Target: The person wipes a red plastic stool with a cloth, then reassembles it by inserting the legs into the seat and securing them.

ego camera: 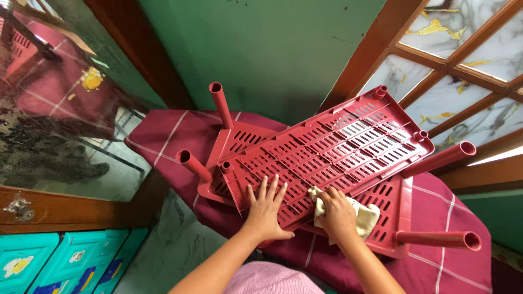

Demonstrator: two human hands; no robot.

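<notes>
On the maroon checked bed (447,218), two red slotted racks (327,158) lie stacked, legs up. Left hand (265,209) is spread flat on the near end; right hand (338,215) clenches a cream cloth (366,218), wiping there. The far end looks unwiped. Their long axis runs near-left to far-right.

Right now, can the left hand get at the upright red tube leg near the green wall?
Probably yes. The left hand lies flat and empty on the slatted red shelf panel; the upright tube leg stands beyond it, with only open shelf between. The right hand presses a cream cloth elsewhere.
</notes>
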